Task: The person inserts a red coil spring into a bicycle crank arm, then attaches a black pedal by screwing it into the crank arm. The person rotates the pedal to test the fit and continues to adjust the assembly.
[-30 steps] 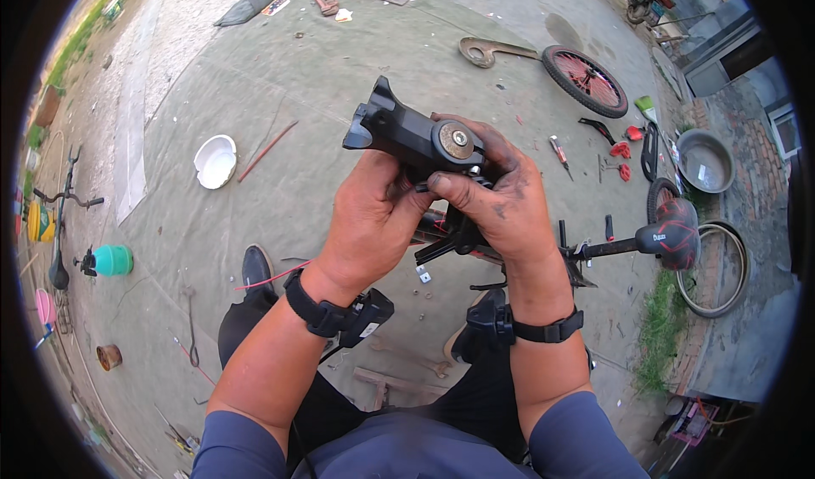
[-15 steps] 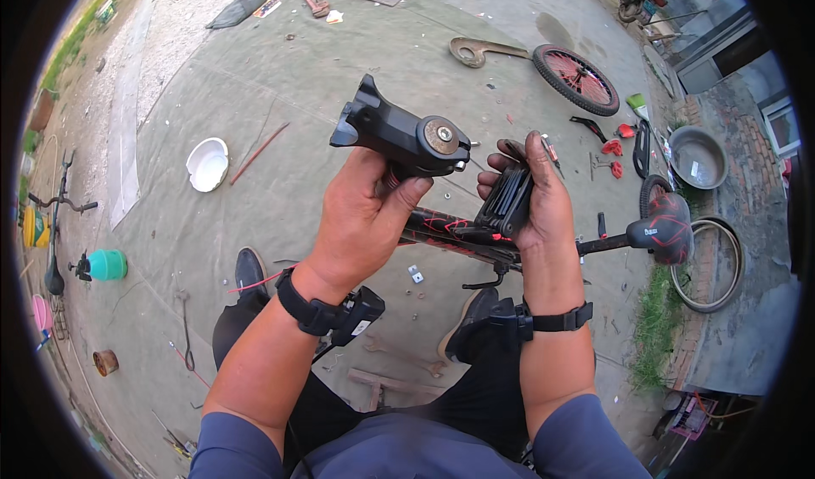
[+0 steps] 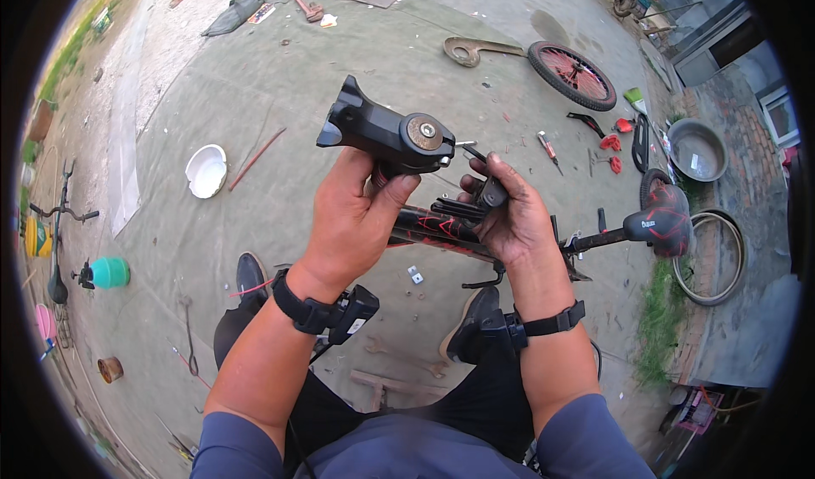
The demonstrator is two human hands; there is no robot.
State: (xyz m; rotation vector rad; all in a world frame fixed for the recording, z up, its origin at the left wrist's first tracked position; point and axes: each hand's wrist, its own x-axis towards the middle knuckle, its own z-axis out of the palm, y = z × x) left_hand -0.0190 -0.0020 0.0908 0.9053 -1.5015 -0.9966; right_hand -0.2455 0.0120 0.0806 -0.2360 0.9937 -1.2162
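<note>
A black bicycle stem (image 3: 378, 133) points up and left, with a rusty round cap (image 3: 426, 132) and a bolt on top. My left hand (image 3: 350, 216) is closed round it from below, thumb under the clamp; the hand hides what lies beneath. In my right hand (image 3: 528, 224) sits a black folding multi-tool (image 3: 491, 197), one part swung out from its body. The tool's tip is close to the stem's clamp bolts, and I cannot tell whether they touch. Behind both hands runs the black and red bicycle frame (image 3: 441, 224), ending at a black and red saddle (image 3: 666, 224).
A loose wheel (image 3: 574, 75), a screwdriver (image 3: 550, 150) and red parts (image 3: 611, 142) lie at far right, near a metal basin (image 3: 698, 150). To the left are a white bowl (image 3: 206, 171) and a teal container (image 3: 109, 273). A wrench (image 3: 406, 356) lies between my feet.
My right hand has turned and shifted a little left, and one part of the multi-tool now stands out from its folded body. The left hand keeps its hold on the stem.
</note>
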